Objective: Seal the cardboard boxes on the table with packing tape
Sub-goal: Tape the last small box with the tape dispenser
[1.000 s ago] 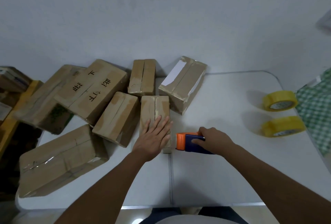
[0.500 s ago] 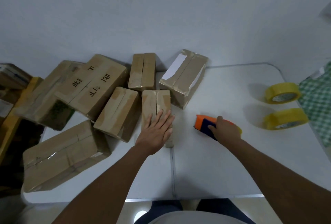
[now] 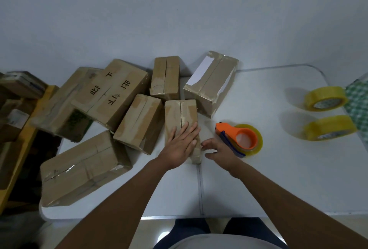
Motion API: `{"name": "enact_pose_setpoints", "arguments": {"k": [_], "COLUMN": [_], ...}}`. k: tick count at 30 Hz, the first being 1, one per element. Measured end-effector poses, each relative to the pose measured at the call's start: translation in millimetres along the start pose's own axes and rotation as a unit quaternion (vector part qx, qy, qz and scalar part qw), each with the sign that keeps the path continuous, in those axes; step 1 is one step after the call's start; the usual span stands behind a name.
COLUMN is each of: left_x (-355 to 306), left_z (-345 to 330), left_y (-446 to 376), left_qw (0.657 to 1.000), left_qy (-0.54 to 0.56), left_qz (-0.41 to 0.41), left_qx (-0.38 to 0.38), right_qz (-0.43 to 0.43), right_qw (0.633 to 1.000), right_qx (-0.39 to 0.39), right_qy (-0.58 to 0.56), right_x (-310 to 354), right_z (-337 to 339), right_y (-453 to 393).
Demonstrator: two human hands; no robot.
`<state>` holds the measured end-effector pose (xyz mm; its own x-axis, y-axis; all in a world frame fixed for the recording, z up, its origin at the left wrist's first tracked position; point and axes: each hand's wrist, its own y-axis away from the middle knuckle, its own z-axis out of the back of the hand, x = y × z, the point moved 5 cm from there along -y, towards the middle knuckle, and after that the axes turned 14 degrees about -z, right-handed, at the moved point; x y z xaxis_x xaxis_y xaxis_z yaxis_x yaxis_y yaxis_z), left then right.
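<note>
**Cardboard boxes and tape on a white table: stock at hand**

Brown small box [image 3: 180, 121], narrow, lying at the middle of the table [image 3: 278, 179], its top seam running from the near edge toward the far edge. Left hand [image 3: 180, 146] rests flat on the box's near end, fingers straight and spread, gripping nothing. Right hand [image 3: 221, 149] sits just beside the box's right side, fingers loosely bent, fingertips at the box's near right corner; it holds nothing.

Orange tape dispenser [image 3: 238, 139], loaded with a clear-yellow roll, lies on the table just to the right of the right hand, apart from it.

Two yellow tape rolls [image 3: 326, 99], one nearer the far edge and one nearer the person, near the table's right edge beside a green checked cloth [image 3: 358, 105].

Six further boxes crowd the far left part of the table: a labelled box [image 3: 211, 83] with a white sticker, an upright narrow box [image 3: 165, 76] at the far edge, a printed box [image 3: 111, 91] with black characters, and a large flat box [image 3: 83, 167] at the near left corner, overhanging the edge.
</note>
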<state>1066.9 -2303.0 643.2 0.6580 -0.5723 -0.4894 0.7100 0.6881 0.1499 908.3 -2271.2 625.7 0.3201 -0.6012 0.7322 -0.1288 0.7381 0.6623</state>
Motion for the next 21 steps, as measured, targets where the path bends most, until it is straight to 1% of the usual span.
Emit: {"name": "enact_pose_setpoints", "arguments": {"k": [6, 8, 10, 12, 14, 16, 19, 21], "left_x": [3.8, 4.8, 5.0, 4.5, 4.9, 6.3, 8.5, 9.7], "left_z": [-2.7, -2.2, -2.3, -2.2, -1.8, 1.0, 12.3, 15.5], "left_y": [0.3, 0.4, -0.5, -0.8, -0.9, -0.4, 5.9, 14.0], "left_qw": [1.0, 1.0, 1.0, 1.0, 0.999, 0.997, 0.987, 0.985], "left_qy": [0.004, 0.01, 0.014, 0.019, 0.034, 0.066, 0.136, 0.141], "left_qz": [-0.005, -0.008, -0.011, -0.009, -0.005, -0.008, -0.018, -0.029], "left_qx": [-0.005, -0.007, -0.01, -0.01, -0.01, -0.028, -0.087, -0.099], "right_qz": [-0.004, -0.023, -0.048, -0.068, -0.078, -0.078, -0.069, -0.062], "right_qw": [0.999, 0.997, 0.997, 0.992, 0.987, 0.987, 0.993, 0.995], "right_qx": [0.0, 0.0, 0.044, 0.1, 0.124, 0.118, 0.082, 0.058], "right_qy": [0.048, 0.068, 0.039, -0.026, -0.07, -0.077, -0.056, -0.052], "right_x": [-1.8, -5.6, -6.5, -4.0, -2.1, -3.9, -8.5, -9.9], "right_z": [7.7, 13.7, 17.7, 18.6, 19.4, 19.0, 17.6, 17.5], "right_y": [5.7, 5.4, 9.4, 15.8, 21.0, 22.0, 20.9, 21.8]}}
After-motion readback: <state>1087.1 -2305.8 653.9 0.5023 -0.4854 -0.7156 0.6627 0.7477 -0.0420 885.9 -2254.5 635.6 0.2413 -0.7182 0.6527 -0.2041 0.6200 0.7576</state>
